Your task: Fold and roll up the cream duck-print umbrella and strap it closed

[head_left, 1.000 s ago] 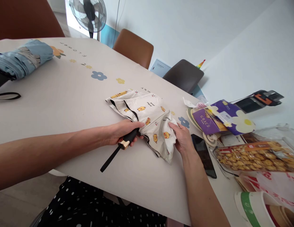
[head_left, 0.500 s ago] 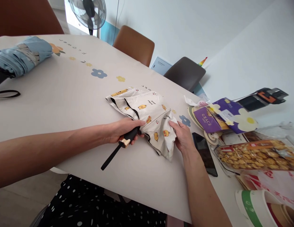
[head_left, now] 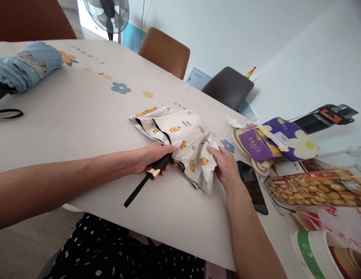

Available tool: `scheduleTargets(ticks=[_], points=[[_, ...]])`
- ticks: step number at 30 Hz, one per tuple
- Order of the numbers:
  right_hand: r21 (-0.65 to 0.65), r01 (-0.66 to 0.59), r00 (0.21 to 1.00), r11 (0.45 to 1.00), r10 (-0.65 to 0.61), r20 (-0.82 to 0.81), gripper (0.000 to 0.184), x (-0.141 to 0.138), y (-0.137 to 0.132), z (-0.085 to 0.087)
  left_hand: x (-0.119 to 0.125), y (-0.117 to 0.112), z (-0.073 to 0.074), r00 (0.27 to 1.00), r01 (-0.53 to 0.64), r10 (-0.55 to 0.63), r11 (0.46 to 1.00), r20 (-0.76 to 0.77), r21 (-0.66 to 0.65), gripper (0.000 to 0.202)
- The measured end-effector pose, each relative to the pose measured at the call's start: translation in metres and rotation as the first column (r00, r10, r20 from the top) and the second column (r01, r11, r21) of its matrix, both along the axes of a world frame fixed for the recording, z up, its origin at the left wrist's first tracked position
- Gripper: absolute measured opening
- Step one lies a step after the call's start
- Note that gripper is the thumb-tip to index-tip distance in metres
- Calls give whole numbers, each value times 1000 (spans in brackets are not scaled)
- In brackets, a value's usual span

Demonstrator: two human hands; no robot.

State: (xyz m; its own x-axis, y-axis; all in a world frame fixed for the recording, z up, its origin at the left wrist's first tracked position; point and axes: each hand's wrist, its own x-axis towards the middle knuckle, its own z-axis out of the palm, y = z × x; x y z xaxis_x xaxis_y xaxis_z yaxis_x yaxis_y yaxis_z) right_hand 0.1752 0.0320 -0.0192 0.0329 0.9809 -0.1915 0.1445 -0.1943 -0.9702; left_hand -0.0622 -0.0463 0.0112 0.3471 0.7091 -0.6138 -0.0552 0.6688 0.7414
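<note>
A folded white umbrella point(head_left: 174, 130) printed with small yellow figures lies on the table point(head_left: 81, 116) in front of me. My left hand point(head_left: 152, 157) is closed round its black handle point(head_left: 160, 166), and a black wrist strap point(head_left: 135, 192) trails toward the table's near edge. My right hand point(head_left: 225, 166) pinches a fold of the white canopy on the umbrella's right side. The canopy is loose and crumpled between my hands.
A folded light-blue umbrella point(head_left: 26, 69) lies at the far left. To the right sit a black phone point(head_left: 251, 186), a purple box point(head_left: 273, 139), a clear snack packet point(head_left: 314, 188), and a paper cup point(head_left: 316, 254). Chairs point(head_left: 165, 52) and a fan point(head_left: 109, 15) stand beyond the table.
My right hand has shifted its pinch slightly on the canopy fold. My left hand stays on the handle; the view has tilted a little.
</note>
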Motion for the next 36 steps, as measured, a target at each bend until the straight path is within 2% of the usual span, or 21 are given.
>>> scheduleTargets(ticks=[18,36], points=[[29,-26,999,999,24,43,26,2,2,-6,-1,-1,-1,1000,-14,14,1000,13,7,31],[64,-38,995,997,33,89,17,-2,-2,-2,-2,0,-5,1000,15,-15,1000,-14,15,36]])
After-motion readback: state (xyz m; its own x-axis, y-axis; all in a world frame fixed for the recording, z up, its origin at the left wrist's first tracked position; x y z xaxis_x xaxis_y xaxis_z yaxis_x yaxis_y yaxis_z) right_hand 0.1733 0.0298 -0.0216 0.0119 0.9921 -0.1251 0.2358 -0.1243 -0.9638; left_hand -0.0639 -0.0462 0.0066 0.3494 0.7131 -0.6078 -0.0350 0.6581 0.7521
